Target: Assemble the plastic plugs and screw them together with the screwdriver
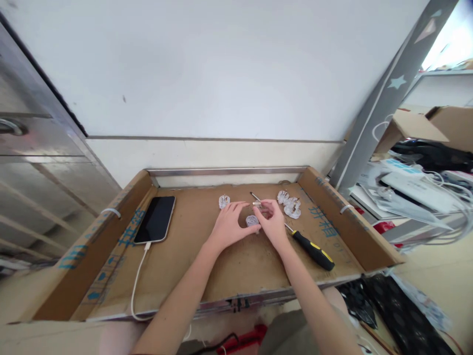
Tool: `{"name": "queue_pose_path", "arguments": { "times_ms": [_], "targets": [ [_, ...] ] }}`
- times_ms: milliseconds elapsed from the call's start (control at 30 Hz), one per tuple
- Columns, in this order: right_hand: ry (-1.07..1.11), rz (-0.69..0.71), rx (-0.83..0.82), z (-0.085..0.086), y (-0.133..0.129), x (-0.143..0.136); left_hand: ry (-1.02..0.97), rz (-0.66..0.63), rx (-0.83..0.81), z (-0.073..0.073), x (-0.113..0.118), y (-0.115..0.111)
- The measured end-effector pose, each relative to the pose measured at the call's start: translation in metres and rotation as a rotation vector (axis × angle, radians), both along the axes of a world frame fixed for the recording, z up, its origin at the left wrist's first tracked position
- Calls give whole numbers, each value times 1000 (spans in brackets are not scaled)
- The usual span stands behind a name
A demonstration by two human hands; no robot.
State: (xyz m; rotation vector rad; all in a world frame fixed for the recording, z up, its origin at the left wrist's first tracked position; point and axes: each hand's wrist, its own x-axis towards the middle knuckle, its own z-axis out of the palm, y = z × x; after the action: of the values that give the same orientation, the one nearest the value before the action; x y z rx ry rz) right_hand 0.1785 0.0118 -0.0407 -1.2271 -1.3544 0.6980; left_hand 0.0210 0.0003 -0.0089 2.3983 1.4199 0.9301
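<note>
The tray (199, 266), a cardboard one, takes up the middle. Over its centre, the left hand (229, 224) arches, thumb and fingers wide apart; the right hand (273, 222) is narrowed to a fingertip pinch. The phone (155, 219) lies at left, and the screwdriver (313, 250) at right, its shaft running far and leftward behind the right hand (which hides its middle stretch). Clear parts lie beyond: one (223, 201) just far of the left hand, a cluster (291, 207) to the right, too glassy to separate surely. The round piece (252, 221) sits between the hands, by the left thumb; whether the thumb touches it I cannot tell. Smallest is the small piece (256, 203), apparently held at the right fingertips, partly covered and too tiny to identify.

The step in hand seems to be fine handling of that piece above the round one; the next move would call for a light, steady pinch and careful lining up by eye.
</note>
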Motion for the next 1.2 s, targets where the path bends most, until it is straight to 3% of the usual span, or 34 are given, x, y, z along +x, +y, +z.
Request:
{"name": "queue_pose_path", "arguments": {
  "times_ms": [167,500,833,1200],
  "targets": [
    [-29,5,11,1,0,0,-79,88,58,-2,-3,6],
    [-39,33,27,-1,-1,-3,-78,23,54,-8,2,6],
    [-7,58,-9,0,-2,-5,-74,46,48,-6,2,6],
    [-22,-197,-8,7,-5,1,108,86,-2,-5,3,2]
  ]
}}
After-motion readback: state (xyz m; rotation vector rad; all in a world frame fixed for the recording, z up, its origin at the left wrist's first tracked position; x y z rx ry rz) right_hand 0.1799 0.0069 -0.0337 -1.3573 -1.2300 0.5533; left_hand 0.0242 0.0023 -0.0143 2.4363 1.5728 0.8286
